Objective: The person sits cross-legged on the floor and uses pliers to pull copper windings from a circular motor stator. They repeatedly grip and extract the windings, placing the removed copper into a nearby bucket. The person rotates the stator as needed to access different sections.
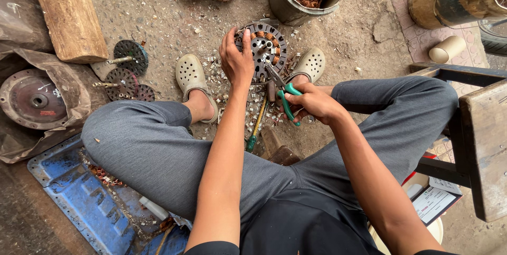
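I see the round grey metal motor stator with copper windings (262, 50) standing tilted on the gritty concrete floor (174, 17) between my pale clogs (191, 75). My left hand (236, 58) grips its upper rim. My right hand (312, 102) is clenched on green-handled cutting pliers (282, 92), their long axis pointing up-left, nose at the stator's windings.

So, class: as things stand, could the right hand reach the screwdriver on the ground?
Probably yes. The screwdriver lies bare on the ground just below the right hand, nothing over it. But that hand grips green pliers, so it would first need to free its fingers.
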